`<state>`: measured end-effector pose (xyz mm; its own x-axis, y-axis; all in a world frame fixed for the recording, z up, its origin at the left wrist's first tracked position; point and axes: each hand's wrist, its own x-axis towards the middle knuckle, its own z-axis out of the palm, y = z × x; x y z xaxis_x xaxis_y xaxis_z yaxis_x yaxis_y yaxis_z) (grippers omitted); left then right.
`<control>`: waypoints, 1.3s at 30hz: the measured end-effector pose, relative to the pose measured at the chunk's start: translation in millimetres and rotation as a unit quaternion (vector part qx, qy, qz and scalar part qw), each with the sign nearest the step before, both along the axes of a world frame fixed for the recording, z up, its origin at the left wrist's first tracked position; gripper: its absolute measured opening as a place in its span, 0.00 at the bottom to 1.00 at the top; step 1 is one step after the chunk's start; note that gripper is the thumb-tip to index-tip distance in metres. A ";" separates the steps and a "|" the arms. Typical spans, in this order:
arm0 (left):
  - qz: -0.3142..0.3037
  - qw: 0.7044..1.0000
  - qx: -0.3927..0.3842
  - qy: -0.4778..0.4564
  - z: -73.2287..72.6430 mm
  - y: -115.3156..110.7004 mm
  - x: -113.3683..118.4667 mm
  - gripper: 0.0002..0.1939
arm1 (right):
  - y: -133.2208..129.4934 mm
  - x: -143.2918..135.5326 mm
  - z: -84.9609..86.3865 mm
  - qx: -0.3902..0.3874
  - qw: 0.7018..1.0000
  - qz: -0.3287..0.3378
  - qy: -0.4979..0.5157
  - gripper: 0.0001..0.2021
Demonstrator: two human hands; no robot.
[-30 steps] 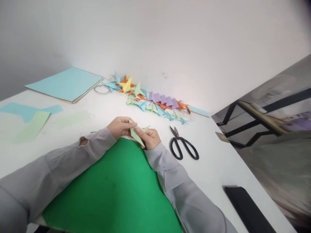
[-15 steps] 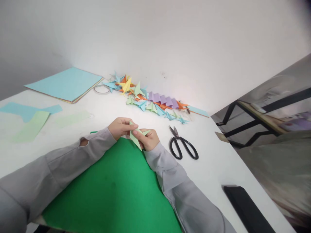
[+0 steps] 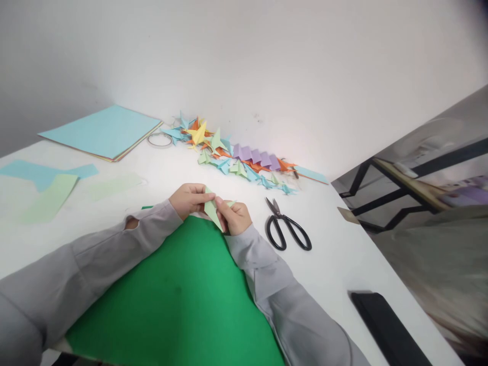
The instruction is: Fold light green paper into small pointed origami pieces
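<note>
A folded piece of light green paper [image 3: 213, 212] is held up between both hands, over the far edge of a green sheet [image 3: 179, 295]. My left hand [image 3: 189, 199] pinches its left side with thumb and fingers. From the right, my right hand [image 3: 234, 216] grips the same piece, and a pale green point sticks out above its fingers. To the right of my right hand lie scissors [image 3: 284, 217] with black handles, blades a little apart.
Folded paper figures [image 3: 247, 160] in several colours lie along the wall. A paper stack [image 3: 107, 133] and a tape roll [image 3: 160, 140] stand at the back left. Cut strips [image 3: 49, 198] lie at left, a black case [image 3: 387, 325] at front right.
My right thumb has shifted slightly up and right on the green paper, and the paper has turned a little, showing more of its face. My left hand has barely moved.
</note>
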<state>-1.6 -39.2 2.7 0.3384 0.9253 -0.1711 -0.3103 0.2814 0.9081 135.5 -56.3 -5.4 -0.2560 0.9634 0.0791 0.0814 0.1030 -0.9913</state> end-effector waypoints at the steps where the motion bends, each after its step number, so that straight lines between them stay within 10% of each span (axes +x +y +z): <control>1: 0.001 1.000 0.000 -0.001 0.0 -0.2 0.0 0.15 | -0.1 0.0 -0.1 -0.004 1.000 -0.001 0.004 0.27; 39: -0.023 0.999 0.036 0.017 1.0 -1.0 -2.6 0.19 | 0.6 -0.7 -0.2 -0.007 0.997 -0.069 0.024 0.24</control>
